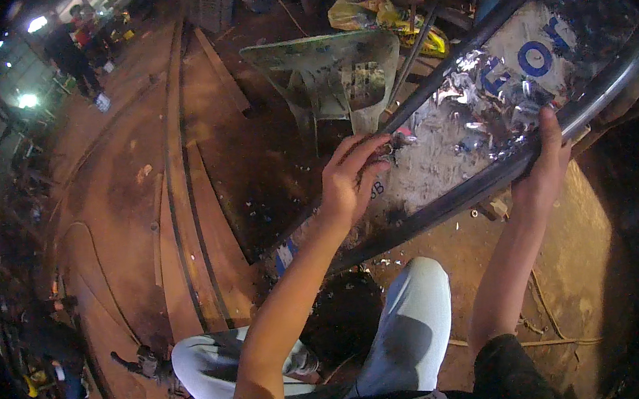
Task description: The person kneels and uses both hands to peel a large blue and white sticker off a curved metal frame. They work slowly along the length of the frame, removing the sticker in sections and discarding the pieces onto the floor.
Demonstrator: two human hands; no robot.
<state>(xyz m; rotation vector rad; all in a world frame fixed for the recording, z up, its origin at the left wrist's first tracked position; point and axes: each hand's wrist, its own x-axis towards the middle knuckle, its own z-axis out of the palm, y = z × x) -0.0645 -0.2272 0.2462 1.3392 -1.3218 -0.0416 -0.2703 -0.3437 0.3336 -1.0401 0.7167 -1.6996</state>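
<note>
A long panel [440,169] lies slanted across in front of me, from my knees up to the far right. Its pale face carries crinkled shiny film and large blue letters, and a black tubular rail [443,203] runs along each long side. My right hand [543,166] grips the near rail, thumb over the top and fingers hidden beneath. Beside the far rail, my left hand [348,177] has its thumb and fingers pinched together over the panel. Something small and dark shows at those fingertips, too unclear to name.
Beyond the panel stands a dirty green plastic chair [329,60], with yellow plastic bags [394,19] behind it. Long metal bars [182,174] lie on the brown floor to my left. A dark tool [150,362] sits near my left knee; rope [556,342] trails at lower right. People stand at far left.
</note>
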